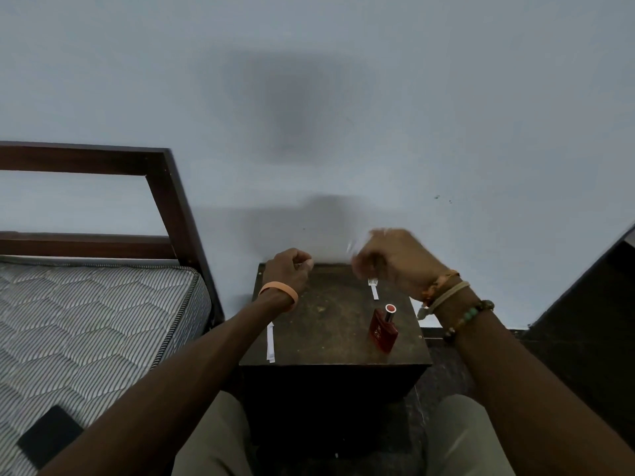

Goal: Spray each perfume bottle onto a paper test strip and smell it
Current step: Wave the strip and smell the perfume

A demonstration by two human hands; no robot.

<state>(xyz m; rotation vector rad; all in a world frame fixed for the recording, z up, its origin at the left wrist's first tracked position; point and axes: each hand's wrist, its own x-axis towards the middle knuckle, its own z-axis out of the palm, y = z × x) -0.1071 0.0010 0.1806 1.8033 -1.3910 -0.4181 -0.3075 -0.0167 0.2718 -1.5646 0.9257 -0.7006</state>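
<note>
Head view: dark stand against a pale wall, bed alongside. Red bottle upright near right edge; strip along left edge, another toward back. Left hand fisted, contents unclear. Right hand blurred, grip unreadable.

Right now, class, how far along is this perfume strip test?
Done: cannot tell; the white paper strip at the table's left edge shows no visible spray. In hand: the right hand is blurred, its contents unclear; the left hand is closed. Left: the red glass perfume bottle stands untouched beside another paper strip.
</note>
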